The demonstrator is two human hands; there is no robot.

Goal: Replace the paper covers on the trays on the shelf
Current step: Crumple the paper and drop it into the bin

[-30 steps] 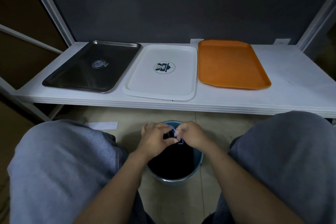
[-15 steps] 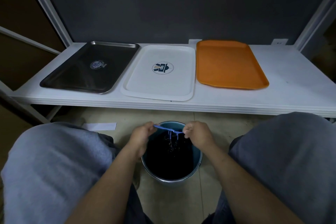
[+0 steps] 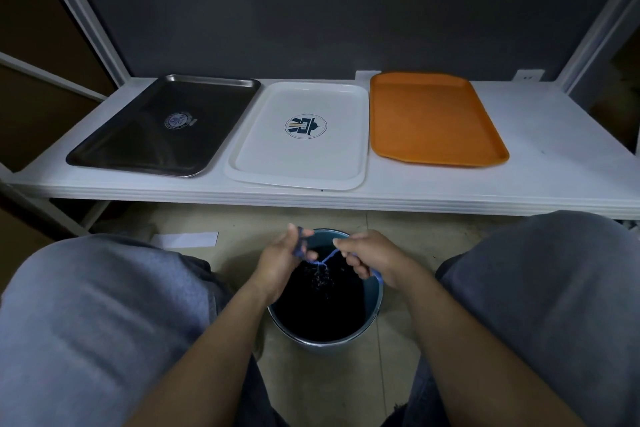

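Left hand and right hand each pinch an end of a twisted blue strand directly above the bin, presumably so drips fall inside; steel tray, white tray and orange tray lie bare beyond the bin.

Open along the right end of the shelf, beyond the orange tray; left and middle taken by metal tray and white tray. Below, bucket standing between knees.
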